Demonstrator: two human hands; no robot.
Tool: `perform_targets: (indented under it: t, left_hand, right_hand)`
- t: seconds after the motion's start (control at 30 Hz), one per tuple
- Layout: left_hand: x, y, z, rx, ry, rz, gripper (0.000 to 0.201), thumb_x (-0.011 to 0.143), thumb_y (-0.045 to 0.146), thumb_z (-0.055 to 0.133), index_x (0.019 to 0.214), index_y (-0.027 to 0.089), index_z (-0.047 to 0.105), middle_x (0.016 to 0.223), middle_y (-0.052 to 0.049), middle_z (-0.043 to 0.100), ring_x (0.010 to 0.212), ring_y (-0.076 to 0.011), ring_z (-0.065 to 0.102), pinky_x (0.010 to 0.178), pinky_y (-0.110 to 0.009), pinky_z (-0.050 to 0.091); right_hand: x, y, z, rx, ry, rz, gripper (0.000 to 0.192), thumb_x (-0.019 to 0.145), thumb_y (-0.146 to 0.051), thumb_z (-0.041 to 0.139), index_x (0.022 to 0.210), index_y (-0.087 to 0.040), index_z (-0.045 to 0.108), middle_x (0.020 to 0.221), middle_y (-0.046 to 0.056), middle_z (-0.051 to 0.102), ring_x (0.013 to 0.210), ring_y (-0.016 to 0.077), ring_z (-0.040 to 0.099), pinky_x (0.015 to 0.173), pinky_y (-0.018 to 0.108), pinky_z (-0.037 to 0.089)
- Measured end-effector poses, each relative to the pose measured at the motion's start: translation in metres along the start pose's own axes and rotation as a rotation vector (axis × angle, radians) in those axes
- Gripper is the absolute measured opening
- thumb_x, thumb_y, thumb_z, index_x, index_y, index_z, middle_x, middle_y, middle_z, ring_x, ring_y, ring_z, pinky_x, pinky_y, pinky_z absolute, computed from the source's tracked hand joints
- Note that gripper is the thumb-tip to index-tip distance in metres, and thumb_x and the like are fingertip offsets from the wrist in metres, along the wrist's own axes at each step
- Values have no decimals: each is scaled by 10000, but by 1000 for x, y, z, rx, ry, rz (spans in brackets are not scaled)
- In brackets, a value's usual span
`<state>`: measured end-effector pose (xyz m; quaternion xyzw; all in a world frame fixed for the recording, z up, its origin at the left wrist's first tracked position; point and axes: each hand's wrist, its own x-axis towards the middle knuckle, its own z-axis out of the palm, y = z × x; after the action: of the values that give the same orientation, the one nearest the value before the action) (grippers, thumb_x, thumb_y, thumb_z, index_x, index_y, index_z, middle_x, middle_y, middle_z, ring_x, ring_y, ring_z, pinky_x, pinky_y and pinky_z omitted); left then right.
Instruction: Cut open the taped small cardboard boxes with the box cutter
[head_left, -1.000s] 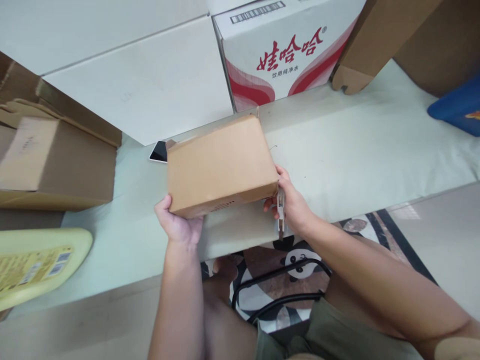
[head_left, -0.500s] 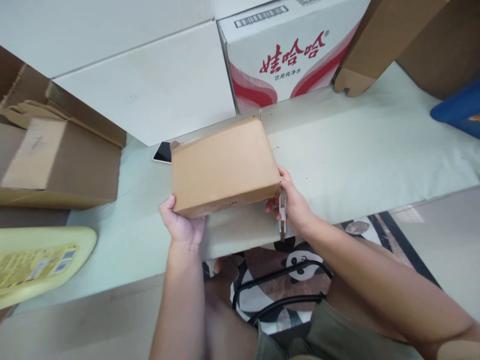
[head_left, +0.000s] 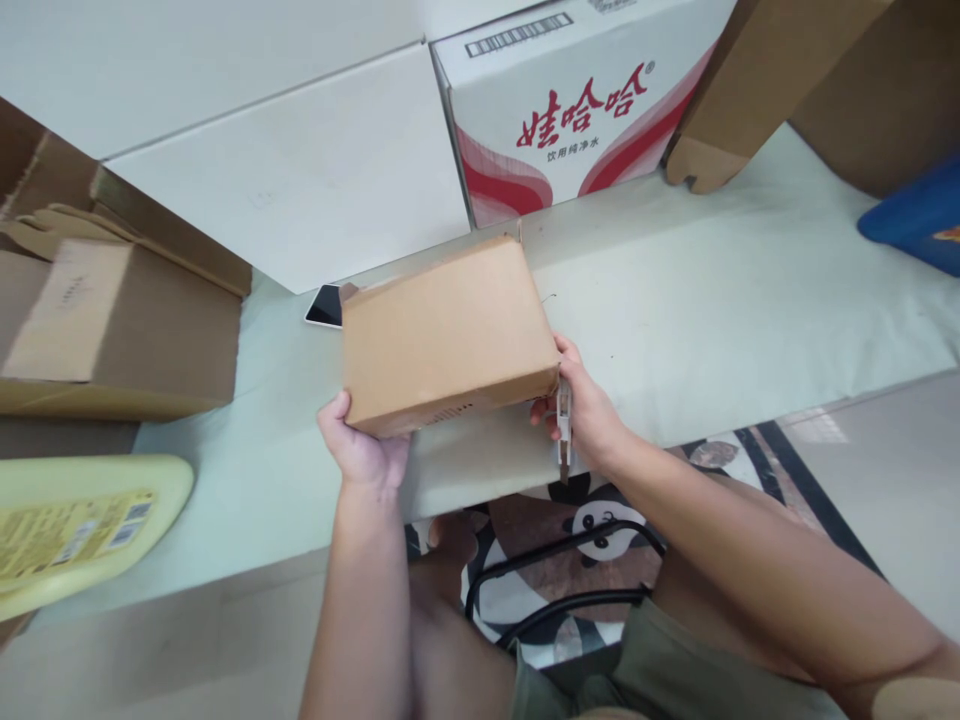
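A brown cardboard box (head_left: 450,335) is held at a tilt above the pale green cloth in the middle of the view. My left hand (head_left: 364,445) grips its near left corner, thumb on the side and fingers underneath. At the near right corner, my right hand (head_left: 589,410) has its fingers closed around a whitish utility knife (head_left: 564,425) that points down towards me. The same hand also touches the box's right side. Some of its fingers are hidden behind the knife and the box.
Behind the box stand a white carton (head_left: 300,190) and a red-and-white water carton (head_left: 570,140). A phone (head_left: 324,306) lies partly behind the box. Opened cardboard boxes (head_left: 172,320) and a yellow bottle (head_left: 90,530) are at left; a blue object (head_left: 915,220) is at right. The cloth-covered table (head_left: 720,330) ends near my knees.
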<state>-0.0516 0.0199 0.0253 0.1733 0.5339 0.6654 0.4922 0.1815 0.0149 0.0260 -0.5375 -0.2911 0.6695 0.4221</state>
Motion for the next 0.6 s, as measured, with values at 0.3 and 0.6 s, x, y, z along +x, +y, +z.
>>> perform_targets:
  t: [0.3,0.6]
  left_hand:
    - [-3,2,7,2,59,-18,481,532,634,711,772,217,721,987,-92,738,801,-248,648,531,-272,476]
    - [-2,2,4,12,27,-2,467,579,631,720,815,227,727,985,-95,736,857,-273,667,584,-292,492]
  right_hand:
    - [1,2,0,6,-10,-24,652,916,-610,490,1512,-367,390,1060,60,622,540,139,593,351,223,328]
    - [0,2,0,13,0,-4,643,930,-604,497,1522,-372,394,1027,58,624,554,148,603,351,213,322]
